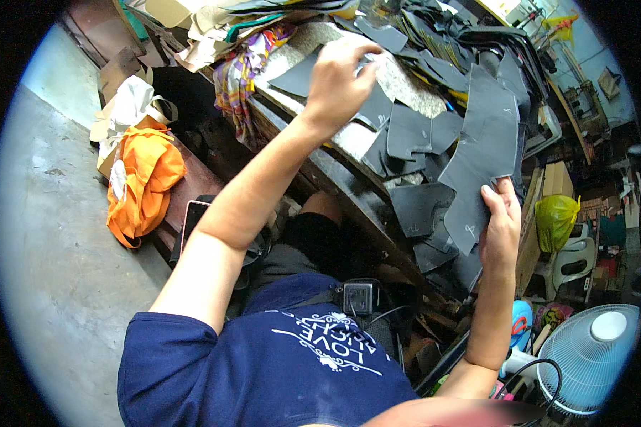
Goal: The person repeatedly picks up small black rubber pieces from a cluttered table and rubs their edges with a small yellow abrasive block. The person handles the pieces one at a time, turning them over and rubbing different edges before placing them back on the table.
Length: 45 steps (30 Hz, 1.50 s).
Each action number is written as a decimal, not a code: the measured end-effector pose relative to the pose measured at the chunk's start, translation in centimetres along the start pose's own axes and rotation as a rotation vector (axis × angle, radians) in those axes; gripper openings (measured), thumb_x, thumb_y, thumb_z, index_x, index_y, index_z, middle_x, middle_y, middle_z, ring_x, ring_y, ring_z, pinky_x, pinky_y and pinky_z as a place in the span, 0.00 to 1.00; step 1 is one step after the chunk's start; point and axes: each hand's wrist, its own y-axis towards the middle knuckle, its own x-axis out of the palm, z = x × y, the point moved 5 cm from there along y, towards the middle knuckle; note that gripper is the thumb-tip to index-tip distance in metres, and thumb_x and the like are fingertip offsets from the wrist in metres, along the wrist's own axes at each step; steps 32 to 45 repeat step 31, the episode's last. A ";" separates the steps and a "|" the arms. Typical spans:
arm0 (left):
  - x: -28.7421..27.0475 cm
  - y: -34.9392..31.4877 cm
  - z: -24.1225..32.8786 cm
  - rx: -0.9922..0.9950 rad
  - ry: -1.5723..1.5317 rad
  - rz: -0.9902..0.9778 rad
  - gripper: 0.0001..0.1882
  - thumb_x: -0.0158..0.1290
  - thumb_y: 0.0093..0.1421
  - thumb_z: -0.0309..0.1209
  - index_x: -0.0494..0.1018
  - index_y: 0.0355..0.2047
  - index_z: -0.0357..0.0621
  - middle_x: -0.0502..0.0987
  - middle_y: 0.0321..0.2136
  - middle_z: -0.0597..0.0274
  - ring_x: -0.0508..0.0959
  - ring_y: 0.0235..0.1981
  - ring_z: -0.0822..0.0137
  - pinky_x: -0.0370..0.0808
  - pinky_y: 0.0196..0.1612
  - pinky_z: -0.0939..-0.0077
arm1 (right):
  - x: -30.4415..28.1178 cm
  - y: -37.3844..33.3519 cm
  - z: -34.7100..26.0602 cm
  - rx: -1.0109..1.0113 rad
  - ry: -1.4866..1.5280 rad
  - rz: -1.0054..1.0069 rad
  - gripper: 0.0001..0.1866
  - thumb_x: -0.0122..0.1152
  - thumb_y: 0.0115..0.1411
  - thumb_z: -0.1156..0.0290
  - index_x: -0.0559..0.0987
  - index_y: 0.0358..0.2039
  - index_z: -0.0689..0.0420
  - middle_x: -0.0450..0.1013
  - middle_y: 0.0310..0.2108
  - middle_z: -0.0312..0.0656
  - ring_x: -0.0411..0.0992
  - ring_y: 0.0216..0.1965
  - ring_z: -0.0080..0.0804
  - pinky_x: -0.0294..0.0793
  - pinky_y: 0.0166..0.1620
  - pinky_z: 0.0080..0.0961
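My right hand (502,217) grips the lower edge of a large black sheet piece (483,142) with curved cut edges and small pale marks. It is held tilted above the right part of the bench. My left hand (343,80) is raised over the bench's far left part. Its fingers are curved, thumb and forefinger a little apart, and I see nothing between them. Beneath and between the hands lie several smaller black cut pieces (409,132), overlapping one another. Another black piece (295,77) lies just left of my left hand.
Stacked black sheets (434,43) cover the bench's far side. A patterned cloth (238,82) hangs off its left end. An orange bag (146,174) rests on a low plank at left. To the right are a yellow-green plastic bag (557,220) and a fan (591,363), close to my right forearm.
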 end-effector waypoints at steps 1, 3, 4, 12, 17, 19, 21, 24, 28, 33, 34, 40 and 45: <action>-1.3 -0.8 0.0 -0.046 0.049 0.072 0.10 0.57 0.53 0.26 0.76 0.37 0.40 0.78 0.36 0.53 0.75 0.42 0.51 0.70 0.48 0.61 | 0.3 0.9 -0.2 0.015 0.000 -0.003 0.26 0.49 0.60 0.79 0.65 0.61 0.68 0.68 0.57 0.47 0.67 0.57 0.32 0.63 0.60 0.25; -3.1 -2.6 0.7 -0.016 0.126 0.172 0.08 0.55 0.52 0.21 0.76 0.33 0.43 0.77 0.33 0.56 0.73 0.38 0.53 0.70 0.45 0.62 | 1.3 2.9 -0.5 -0.024 0.000 -0.061 0.27 0.47 0.59 0.78 0.65 0.60 0.69 0.67 0.58 0.47 0.65 0.58 0.33 0.62 0.61 0.26; -3.4 -3.5 1.1 0.019 0.162 0.162 0.09 0.55 0.51 0.21 0.76 0.33 0.44 0.76 0.34 0.58 0.73 0.38 0.54 0.69 0.45 0.64 | 2.1 4.0 -0.6 -0.061 0.008 -0.120 0.28 0.46 0.58 0.78 0.65 0.60 0.69 0.67 0.58 0.48 0.65 0.59 0.33 0.62 0.61 0.26; -4.7 -8.0 3.6 0.096 0.143 0.193 0.11 0.55 0.47 0.17 0.76 0.32 0.44 0.78 0.35 0.60 0.74 0.38 0.57 0.71 0.43 0.66 | 3.7 14.4 0.5 -0.004 -0.258 -0.050 0.25 0.51 0.58 0.79 0.68 0.58 0.64 0.75 0.43 0.41 0.73 0.34 0.21 0.74 0.39 0.19; -5.8 -8.6 3.5 0.044 0.173 0.173 0.10 0.55 0.47 0.17 0.76 0.31 0.43 0.78 0.33 0.60 0.75 0.36 0.57 0.72 0.41 0.66 | 3.9 19.5 1.0 0.035 -0.314 -0.137 0.26 0.52 0.58 0.78 0.70 0.59 0.60 0.76 0.44 0.39 0.74 0.35 0.21 0.74 0.41 0.18; -6.0 -8.6 3.3 0.036 0.176 0.156 0.10 0.56 0.47 0.17 0.76 0.30 0.43 0.78 0.32 0.60 0.75 0.36 0.56 0.72 0.41 0.65 | 4.2 21.0 1.3 -0.002 -0.277 -0.188 0.28 0.55 0.60 0.76 0.67 0.62 0.61 0.74 0.52 0.40 0.73 0.45 0.25 0.72 0.49 0.19; -5.9 -8.6 3.2 0.023 0.185 0.142 0.10 0.56 0.47 0.18 0.76 0.30 0.43 0.78 0.31 0.60 0.75 0.36 0.56 0.72 0.41 0.65 | 4.4 22.4 0.7 -0.205 -0.431 -0.200 0.34 0.58 0.61 0.72 0.60 0.67 0.59 0.70 0.57 0.45 0.71 0.50 0.27 0.70 0.53 0.24; -5.7 -9.0 2.9 -0.004 0.195 0.115 0.09 0.55 0.49 0.18 0.77 0.31 0.43 0.78 0.31 0.60 0.75 0.36 0.57 0.72 0.42 0.66 | 3.3 22.9 0.5 -0.341 -0.775 0.045 0.36 0.59 0.62 0.69 0.57 0.69 0.47 0.71 0.56 0.47 0.71 0.53 0.32 0.70 0.55 0.29; -5.6 -9.1 2.6 -0.039 0.214 0.084 0.08 0.56 0.51 0.19 0.76 0.32 0.43 0.78 0.33 0.59 0.74 0.37 0.57 0.71 0.44 0.66 | 3.7 20.0 0.2 -0.520 -0.846 -0.071 0.31 0.61 0.60 0.71 0.66 0.64 0.49 0.74 0.52 0.48 0.74 0.52 0.35 0.71 0.55 0.32; -5.4 -9.0 2.0 -0.127 0.268 0.034 0.09 0.56 0.52 0.22 0.76 0.35 0.45 0.78 0.35 0.59 0.74 0.40 0.57 0.70 0.47 0.63 | 5.2 15.8 2.2 -0.431 -0.783 -0.302 0.29 0.60 0.61 0.72 0.68 0.63 0.47 0.75 0.52 0.49 0.74 0.53 0.34 0.71 0.56 0.33; -5.4 -9.0 2.0 -0.127 0.268 0.034 0.09 0.56 0.52 0.22 0.76 0.35 0.45 0.78 0.35 0.59 0.74 0.40 0.57 0.70 0.47 0.63 | 5.2 15.8 2.2 -0.431 -0.783 -0.302 0.29 0.60 0.61 0.72 0.68 0.63 0.47 0.75 0.52 0.49 0.74 0.53 0.34 0.71 0.56 0.33; -5.4 -9.0 2.0 -0.127 0.268 0.034 0.09 0.56 0.52 0.22 0.76 0.35 0.45 0.78 0.35 0.59 0.74 0.40 0.57 0.70 0.47 0.63 | 5.2 15.8 2.2 -0.431 -0.783 -0.302 0.29 0.60 0.61 0.72 0.68 0.63 0.47 0.75 0.52 0.49 0.74 0.53 0.34 0.71 0.56 0.33; -5.4 -9.0 2.0 -0.127 0.268 0.034 0.09 0.56 0.52 0.22 0.76 0.35 0.45 0.78 0.35 0.59 0.74 0.40 0.57 0.70 0.47 0.63 | 5.2 15.8 2.2 -0.431 -0.783 -0.302 0.29 0.60 0.61 0.72 0.68 0.63 0.47 0.75 0.52 0.49 0.74 0.53 0.34 0.71 0.56 0.33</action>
